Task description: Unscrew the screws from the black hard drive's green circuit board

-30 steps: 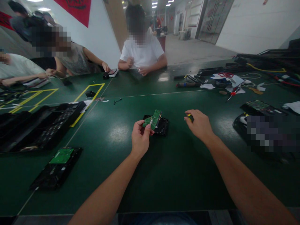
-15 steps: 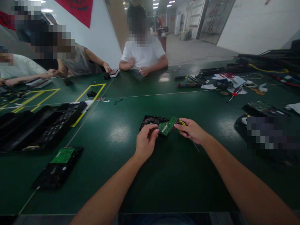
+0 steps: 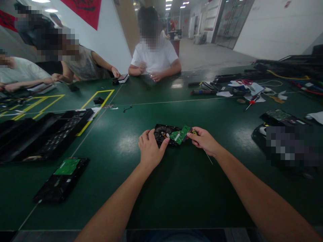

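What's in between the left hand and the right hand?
In the head view, a black casing and a green circuit board are between the left hand and the right hand.

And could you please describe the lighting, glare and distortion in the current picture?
Head view: rather dim overall, with a pale glare patch on the green table just left of the left hand; head view: the black casing at the left looks stretched and soft; head view: pixelation covers a patch at the right; head view: the green board is fairly clear.
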Motion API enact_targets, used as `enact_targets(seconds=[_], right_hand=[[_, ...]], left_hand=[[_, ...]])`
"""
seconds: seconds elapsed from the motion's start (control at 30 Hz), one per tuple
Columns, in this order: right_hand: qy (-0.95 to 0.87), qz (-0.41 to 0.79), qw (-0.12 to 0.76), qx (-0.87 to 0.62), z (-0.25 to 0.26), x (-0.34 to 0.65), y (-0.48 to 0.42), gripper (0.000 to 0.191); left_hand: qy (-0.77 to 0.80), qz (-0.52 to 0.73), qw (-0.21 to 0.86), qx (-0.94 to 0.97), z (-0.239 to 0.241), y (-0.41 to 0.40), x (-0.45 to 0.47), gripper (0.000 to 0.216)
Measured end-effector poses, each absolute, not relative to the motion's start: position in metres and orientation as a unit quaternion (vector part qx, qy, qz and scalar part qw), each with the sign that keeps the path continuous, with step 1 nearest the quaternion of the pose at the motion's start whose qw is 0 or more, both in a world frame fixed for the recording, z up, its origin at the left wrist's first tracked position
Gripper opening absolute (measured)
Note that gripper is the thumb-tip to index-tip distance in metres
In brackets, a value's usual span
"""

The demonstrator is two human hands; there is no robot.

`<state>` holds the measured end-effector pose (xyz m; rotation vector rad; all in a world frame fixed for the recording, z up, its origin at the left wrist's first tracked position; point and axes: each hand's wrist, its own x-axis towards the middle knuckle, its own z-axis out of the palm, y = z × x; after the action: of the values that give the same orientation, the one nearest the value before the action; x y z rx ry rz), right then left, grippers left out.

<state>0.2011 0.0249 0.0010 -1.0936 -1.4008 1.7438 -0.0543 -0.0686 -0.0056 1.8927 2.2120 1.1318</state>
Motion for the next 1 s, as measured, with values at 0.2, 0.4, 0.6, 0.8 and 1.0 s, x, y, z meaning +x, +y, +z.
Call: enact_targets(seconds=[0.2, 0.4, 0.6, 0.8, 1.0], right_hand=[[-0.538, 0.635, 0.338, -0.439, 0.005, 0.196, 0.022, 0.045], [-0.549, 0.634, 0.334, -0.431, 0.008, 0.189, 0.022, 0.043], [-0.568, 0.606, 0.318, -0.458, 0.007, 0.185, 0.021, 0.044], [-0.565, 0.604, 0.317, -0.464, 0.006, 0.183, 0.020, 0.043], [-0.564, 0.592, 0.325, -0.475, 0.005, 0.181, 0.018, 0.042]], left_hand=[[0.727, 0.357, 0.014, 0.586, 0.001, -0.069, -0.057, 0.062], [0.758, 0.338, 0.082, 0.552, 0.000, -0.068, -0.054, 0.064], [0.739, 0.359, 0.064, 0.567, -0.008, -0.065, -0.055, 0.060], [0.700, 0.410, 0.058, 0.582, -0.013, -0.052, -0.058, 0.056], [0.658, 0.446, 0.058, 0.604, -0.020, -0.048, -0.057, 0.045]])
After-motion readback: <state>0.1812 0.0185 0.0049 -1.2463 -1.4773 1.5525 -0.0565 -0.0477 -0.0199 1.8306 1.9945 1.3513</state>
